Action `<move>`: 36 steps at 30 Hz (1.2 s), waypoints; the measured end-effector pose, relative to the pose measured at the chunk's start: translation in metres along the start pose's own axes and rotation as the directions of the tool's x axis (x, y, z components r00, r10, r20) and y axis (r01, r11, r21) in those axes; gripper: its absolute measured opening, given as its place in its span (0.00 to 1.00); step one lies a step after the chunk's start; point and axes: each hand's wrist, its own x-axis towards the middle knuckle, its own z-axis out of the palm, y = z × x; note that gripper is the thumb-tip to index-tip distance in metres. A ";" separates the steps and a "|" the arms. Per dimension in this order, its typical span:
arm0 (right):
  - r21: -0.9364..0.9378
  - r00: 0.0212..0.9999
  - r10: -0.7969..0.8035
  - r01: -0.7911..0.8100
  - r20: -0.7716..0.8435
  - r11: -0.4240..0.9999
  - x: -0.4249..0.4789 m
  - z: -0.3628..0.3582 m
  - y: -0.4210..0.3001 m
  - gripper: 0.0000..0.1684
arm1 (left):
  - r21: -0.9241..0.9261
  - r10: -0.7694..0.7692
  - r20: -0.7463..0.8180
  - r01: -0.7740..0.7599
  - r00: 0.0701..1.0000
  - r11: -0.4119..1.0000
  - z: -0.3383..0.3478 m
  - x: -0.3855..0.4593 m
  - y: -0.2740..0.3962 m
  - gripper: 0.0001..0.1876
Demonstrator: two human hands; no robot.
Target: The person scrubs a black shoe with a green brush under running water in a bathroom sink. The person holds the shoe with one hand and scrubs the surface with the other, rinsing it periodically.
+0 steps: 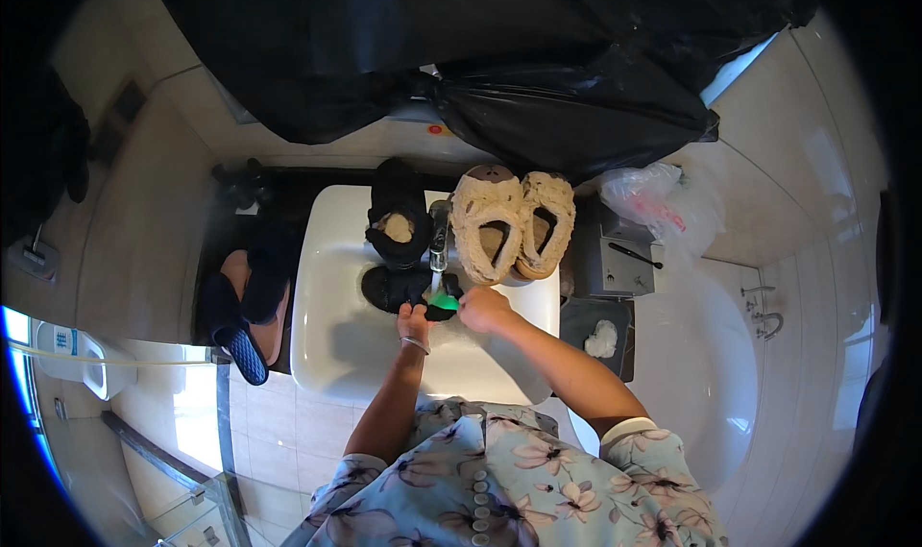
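Observation:
A black shoe (389, 288) lies sideways in the white sink basin (317, 345), below the running tap (439, 237). My left hand (413, 324) grips the near edge of this shoe. In my right hand (484, 309) is a green object (443, 301), probably a brush, its head at the shoe's opening; my fingers hide its handle. Water falls from the tap onto the shoe. Another black shoe (397, 194) rests on the back rim, left of the tap, with something pale inside. Two cream fleecy shoes (488, 223) stand right of the tap.
Dark and pink slippers (248, 295) lie on the counter at left. To the right are a grey box (612, 273) with a black-handled tool on it, a clear plastic bag (663, 208) and a white wad (601, 339) on a dark tray. Black plastic sheeting (504, 64) hangs above; a bathtub (706, 374) stands at right.

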 end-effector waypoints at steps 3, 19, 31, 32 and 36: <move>0.162 0.998 0.004 0.007 -0.065 0.987 0.023 0.026 -0.002 0.20 | -0.035 -0.046 0.038 0.047 0.998 0.998 0.005 -0.005 0.008 0.08; 0.811 0.992 0.122 -0.103 0.039 0.576 0.019 0.074 0.000 0.25 | 0.027 -0.167 0.058 0.166 0.984 0.986 0.013 -0.021 0.043 0.12; 0.730 0.998 0.052 -0.064 0.039 0.681 -0.053 0.073 0.016 0.25 | -0.038 -0.193 0.213 0.206 0.958 0.978 -0.004 -0.009 0.037 0.11; 0.710 0.999 0.041 -0.028 -0.001 0.704 -0.047 0.072 0.014 0.24 | -0.044 -0.210 0.203 0.224 0.956 0.974 -0.002 -0.011 0.037 0.12; 0.364 0.987 0.027 0.033 -0.158 0.931 0.023 0.092 -0.001 0.21 | -0.050 -0.265 0.180 0.278 0.947 0.959 -0.003 -0.014 0.039 0.14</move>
